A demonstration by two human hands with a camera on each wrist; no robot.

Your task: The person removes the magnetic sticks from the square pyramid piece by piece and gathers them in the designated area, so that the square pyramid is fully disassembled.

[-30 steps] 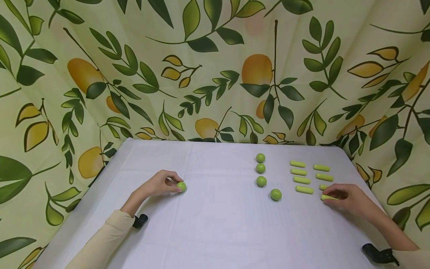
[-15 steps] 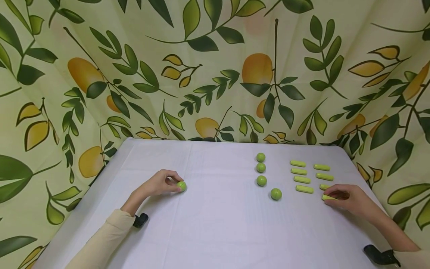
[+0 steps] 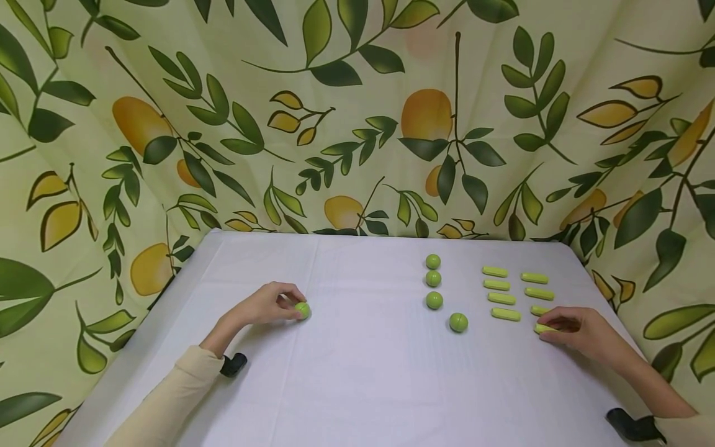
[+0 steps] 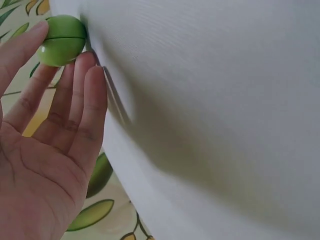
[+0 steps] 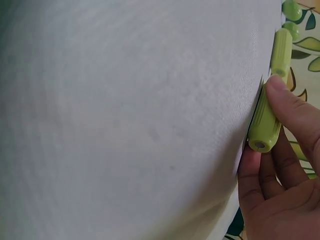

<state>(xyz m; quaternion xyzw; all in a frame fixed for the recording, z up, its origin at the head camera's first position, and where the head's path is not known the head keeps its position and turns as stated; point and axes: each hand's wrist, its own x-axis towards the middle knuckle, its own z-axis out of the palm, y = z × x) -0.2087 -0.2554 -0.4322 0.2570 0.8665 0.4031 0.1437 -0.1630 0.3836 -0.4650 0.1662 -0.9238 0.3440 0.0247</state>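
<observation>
At the left of the table, my left hand (image 3: 267, 304) pinches a glossy green ball (image 3: 303, 311) between thumb and fingers. A dark seam runs round this ball (image 4: 62, 41) in the left wrist view, close against the white cloth. Over on the right, my right hand (image 3: 586, 336) pinches a short light-green stick (image 3: 544, 328) at the near end of a column of such sticks. The right wrist view shows the held stick (image 5: 265, 120) with ribbed sides and a grey round spot on its end; the thumb lies along it.
Several green balls (image 3: 434, 300) stand right of the middle, the nearest one (image 3: 458, 322) offset to the right. Beyond them, several light-green sticks (image 3: 501, 298) lie in two columns. White cloth (image 3: 357, 372) covers the table, and a leaf-and-fruit patterned curtain (image 3: 357, 155) hangs behind.
</observation>
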